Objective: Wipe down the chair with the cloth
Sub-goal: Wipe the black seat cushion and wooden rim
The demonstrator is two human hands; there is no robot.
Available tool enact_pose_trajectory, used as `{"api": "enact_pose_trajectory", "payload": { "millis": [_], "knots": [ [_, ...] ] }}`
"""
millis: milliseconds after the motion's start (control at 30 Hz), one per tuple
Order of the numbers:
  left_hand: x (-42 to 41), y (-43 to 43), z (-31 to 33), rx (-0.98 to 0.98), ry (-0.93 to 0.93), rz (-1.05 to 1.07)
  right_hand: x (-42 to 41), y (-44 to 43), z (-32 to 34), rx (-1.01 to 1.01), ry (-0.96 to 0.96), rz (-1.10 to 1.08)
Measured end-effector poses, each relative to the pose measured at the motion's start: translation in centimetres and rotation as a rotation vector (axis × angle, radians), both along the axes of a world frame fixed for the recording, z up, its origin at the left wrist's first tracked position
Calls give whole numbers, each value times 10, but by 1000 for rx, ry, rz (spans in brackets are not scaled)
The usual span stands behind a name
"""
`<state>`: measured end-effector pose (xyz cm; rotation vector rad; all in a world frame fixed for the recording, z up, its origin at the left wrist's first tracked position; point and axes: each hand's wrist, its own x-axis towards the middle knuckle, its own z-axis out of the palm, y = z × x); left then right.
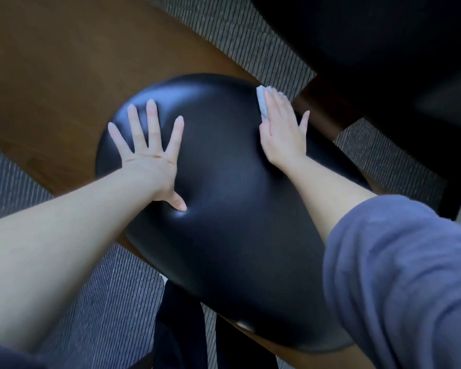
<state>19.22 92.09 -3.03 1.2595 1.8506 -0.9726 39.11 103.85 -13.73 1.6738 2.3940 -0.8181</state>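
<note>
A black padded chair seat (224, 198) fills the middle of the view, glossy and rounded. My left hand (151, 153) lies flat on its far left part, fingers spread and straight, the thumb denting the padding. My right hand (282, 129) presses flat on the seat's far right edge with straight fingers. Under those fingers is a small pale cloth (262, 101), which sticks out past the fingertips and along the hand's left side.
A brown wooden table top (64, 75) lies behind and left of the seat. Another dark chair (370, 49) with a brown wooden leg (325, 107) stands at the upper right. Grey striped carpet (96, 302) covers the floor. Dark chair legs (181, 328) show below the seat.
</note>
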Motion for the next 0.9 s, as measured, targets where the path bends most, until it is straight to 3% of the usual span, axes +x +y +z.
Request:
{"api": "enact_pose_trajectory", "payload": {
  "millis": [233,500,700,900],
  "knots": [
    [1,5,1,-48,11,26,13,4,0,-33,-3,-88],
    [-3,1,-6,-7,-19,26,64,-12,-7,-13,-147,-384],
    [-6,-3,-14,44,-40,7,47,-12,-4,-23,-93,-198],
    [-4,-7,-11,75,-33,-29,25,-84,16,32,-138,38]
  ]
}}
